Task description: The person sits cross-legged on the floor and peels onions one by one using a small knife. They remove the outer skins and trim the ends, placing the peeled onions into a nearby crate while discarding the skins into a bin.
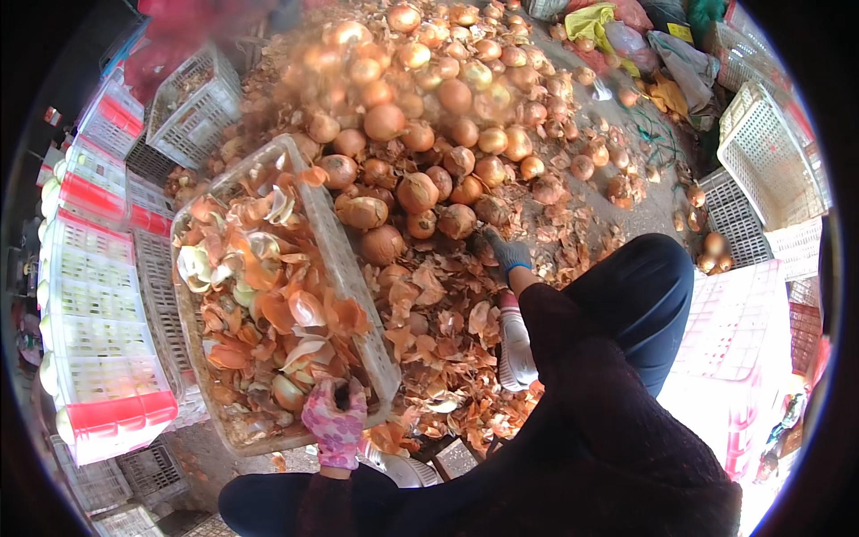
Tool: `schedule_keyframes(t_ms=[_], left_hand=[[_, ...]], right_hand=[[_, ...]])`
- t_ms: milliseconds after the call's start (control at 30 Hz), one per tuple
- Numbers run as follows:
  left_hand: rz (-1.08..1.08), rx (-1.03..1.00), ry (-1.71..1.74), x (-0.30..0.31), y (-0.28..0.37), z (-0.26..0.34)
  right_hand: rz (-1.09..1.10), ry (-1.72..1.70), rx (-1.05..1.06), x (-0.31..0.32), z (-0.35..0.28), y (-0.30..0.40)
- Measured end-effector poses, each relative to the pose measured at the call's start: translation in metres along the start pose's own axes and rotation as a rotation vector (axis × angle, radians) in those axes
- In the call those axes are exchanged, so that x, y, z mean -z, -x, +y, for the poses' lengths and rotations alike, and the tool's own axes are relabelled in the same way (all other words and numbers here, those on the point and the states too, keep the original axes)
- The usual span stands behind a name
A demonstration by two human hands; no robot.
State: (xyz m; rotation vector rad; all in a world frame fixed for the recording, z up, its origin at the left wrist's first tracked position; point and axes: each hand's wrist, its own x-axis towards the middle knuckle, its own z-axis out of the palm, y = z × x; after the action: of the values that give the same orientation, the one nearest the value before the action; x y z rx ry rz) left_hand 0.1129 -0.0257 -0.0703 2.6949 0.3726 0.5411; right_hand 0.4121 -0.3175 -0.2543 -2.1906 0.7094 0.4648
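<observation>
In a pink floral glove, my left hand [334, 423] lies over the near end of a worn plastic tub [349, 278], its fingers curled around a dark gap. Whether it grips anything is unclear. The tub holds onion skins [275, 305] and a partly peeled onion [287, 393] just left of that hand. My right hand [509, 255], in a grey glove with a blue cuff, reaches down to the near edge of a large heap of unpeeled onions [417, 192]. Its fingertips merge with dark skins beside a brown onion [457, 221], so its hold cannot be made out.
Loose skins [470, 349] cover the ground around my shoes [515, 342]. Crates of peeled onions [100, 322] stand at the left. Empty-looking white crates [772, 154] and pink crates [725, 322] are on the right. Bags [684, 67] lie at the upper right. A blurred red shape crosses the upper left.
</observation>
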Motion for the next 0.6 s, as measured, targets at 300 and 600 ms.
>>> schedule_keyframes(t_ms=[300,600], left_hand=[[-0.17,0.103,0.056,-0.004,0.006,-0.009],[-0.122,0.044,0.1,-0.008,0.006,-0.007]], right_hand=[[0.182,0.069,0.576,0.012,-0.112,0.055],[-0.009,0.343,0.771,-0.029,-0.194,0.041]])
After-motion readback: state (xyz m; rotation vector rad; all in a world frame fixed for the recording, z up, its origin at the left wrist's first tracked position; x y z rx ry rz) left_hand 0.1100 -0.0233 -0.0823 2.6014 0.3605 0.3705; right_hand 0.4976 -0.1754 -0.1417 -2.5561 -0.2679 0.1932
